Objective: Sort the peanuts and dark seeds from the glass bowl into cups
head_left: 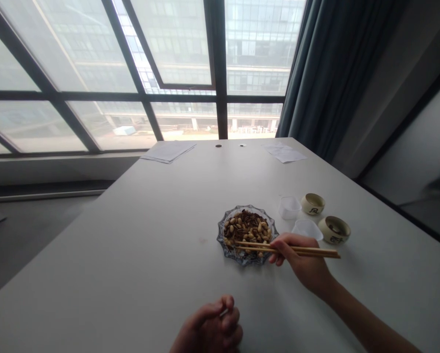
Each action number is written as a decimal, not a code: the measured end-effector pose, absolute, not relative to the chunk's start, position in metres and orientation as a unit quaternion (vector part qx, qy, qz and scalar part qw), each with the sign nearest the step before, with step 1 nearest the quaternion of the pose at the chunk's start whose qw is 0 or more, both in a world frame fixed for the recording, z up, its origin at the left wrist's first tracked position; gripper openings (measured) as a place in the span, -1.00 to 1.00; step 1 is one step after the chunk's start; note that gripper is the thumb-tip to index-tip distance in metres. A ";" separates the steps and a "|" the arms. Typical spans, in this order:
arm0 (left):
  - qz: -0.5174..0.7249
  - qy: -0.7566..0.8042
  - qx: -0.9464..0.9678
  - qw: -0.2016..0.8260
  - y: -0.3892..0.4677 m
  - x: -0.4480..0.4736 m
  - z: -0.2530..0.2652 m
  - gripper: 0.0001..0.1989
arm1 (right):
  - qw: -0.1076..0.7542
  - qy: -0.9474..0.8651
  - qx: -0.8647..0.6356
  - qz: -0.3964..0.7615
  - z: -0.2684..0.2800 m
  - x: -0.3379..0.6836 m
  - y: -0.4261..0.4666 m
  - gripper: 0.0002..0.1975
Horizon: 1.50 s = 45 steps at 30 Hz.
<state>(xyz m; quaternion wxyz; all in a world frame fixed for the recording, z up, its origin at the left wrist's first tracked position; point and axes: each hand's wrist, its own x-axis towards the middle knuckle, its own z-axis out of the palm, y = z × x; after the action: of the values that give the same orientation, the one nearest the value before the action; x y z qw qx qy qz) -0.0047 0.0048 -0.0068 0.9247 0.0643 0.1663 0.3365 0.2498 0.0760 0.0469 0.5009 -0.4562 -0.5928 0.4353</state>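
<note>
My right hand [303, 260] is closed around a pair of wooden chopsticks [311, 251]. Their tips reach over the near part of a scalloped clear glass dish [223, 250]. In that dish lies a mix of nuts and seeds [247, 228]: pale peanuts or pistachios and darker, thin pieces. Whether the tips pinch a nut is too small to make out. Closer to me, my left hand [216, 326] rests at the table's near side, fingers curled in, with nothing visible in it.
Two clear plastic containers [289, 208] and two cream cups with dark characters [313, 204] stand right of the dish. Papers [168, 152] lie at the far left of the white table [150, 235], another sheet [284, 152] at the far right. Windows and a dark curtain [326, 73] lie beyond.
</note>
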 end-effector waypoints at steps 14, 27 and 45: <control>0.338 0.170 0.077 0.923 0.002 -0.006 -0.008 -0.87 | 0.397 -0.717 -0.448 0.357 0.069 0.248 0.078 -0.65; 0.343 0.170 0.096 0.919 0.003 -0.008 -0.010 -0.86 | 0.401 -0.716 -0.433 0.374 0.069 0.239 0.086 -0.59; 0.333 0.163 0.077 0.926 0.001 -0.007 -0.009 -0.87 | 0.537 -0.549 -0.493 0.410 0.048 0.227 0.087 -0.49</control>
<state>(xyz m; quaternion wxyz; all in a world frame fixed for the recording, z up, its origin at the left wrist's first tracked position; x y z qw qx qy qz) -0.0074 0.0013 -0.0093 0.9257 0.0770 0.1629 0.3326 0.2268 0.0872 0.0477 0.5368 -0.4926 -0.5487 0.4100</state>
